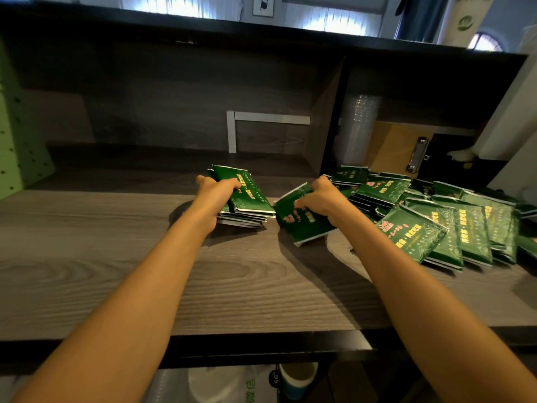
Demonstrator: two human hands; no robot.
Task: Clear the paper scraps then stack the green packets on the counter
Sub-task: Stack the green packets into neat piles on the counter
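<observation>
Grey wood-grain counter [116,271] fills the view, with a dark front edge nearest the camera. Below that edge, nearer than the neat stack [252,199] of green packets that serves as the marker for everything else, sit a white plastic bag [226,382] with green print and a cup [299,379] with a blue band.

Both bare forearms reach forward across the counter. The left hand [215,196] lies on the left side of the neat stack, fingers curled over the top packet and gripping the pile, which rests on the counter. Just right of the stack, the right hand [319,199] grips a single green packet [302,225], fingers bent down onto its printed face. That packet is tilted, its near end low over the counter; whether it touches the wood cannot be told. It sits close to the stack but apart from it.

Further right of the stack, a loose heap of green packets [450,228] spreads over the counter, overlapping at many angles.

Behind the stack, against the dark back panel, stands a white L-shaped bracket [267,119]. Right of it a dark divider [334,117] splits the shelf. Beyond the divider are a sleeve of clear plastic cups [359,132] and a brown clipboard [392,146] with a metal clip. Far left of the stack stands a pale green pegboard [17,146].
</observation>
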